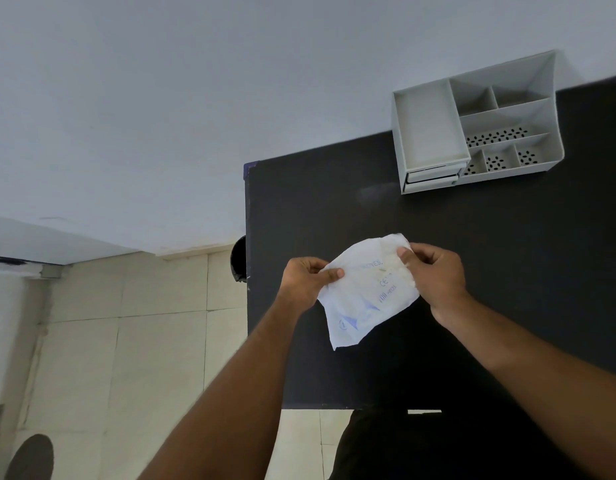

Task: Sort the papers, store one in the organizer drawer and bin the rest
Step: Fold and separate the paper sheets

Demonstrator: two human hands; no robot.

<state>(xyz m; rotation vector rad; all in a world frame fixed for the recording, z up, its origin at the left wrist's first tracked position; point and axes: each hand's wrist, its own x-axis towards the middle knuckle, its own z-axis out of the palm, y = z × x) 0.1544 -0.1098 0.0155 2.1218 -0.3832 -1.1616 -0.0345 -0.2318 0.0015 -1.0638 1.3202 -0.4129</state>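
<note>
left hand [304,278]: pinches paper's left edge, thumb on top
right hand [432,271]: pinches paper's upper right corner
paper [363,296]: crumpled white sheet, blue print, held up between both hands over the table
table [334,202]: black, bare below paper
organizer [479,123]: grey, far right corner of table, against wall; drawers at its front look shut
bin [239,259]: dark, on floor just left of table, mostly hidden

Crumpled white paper [367,292] — blue print: a "CE" mark, "100" followed by a small blurred word; top line partly hidden, its ending unclear.
</note>
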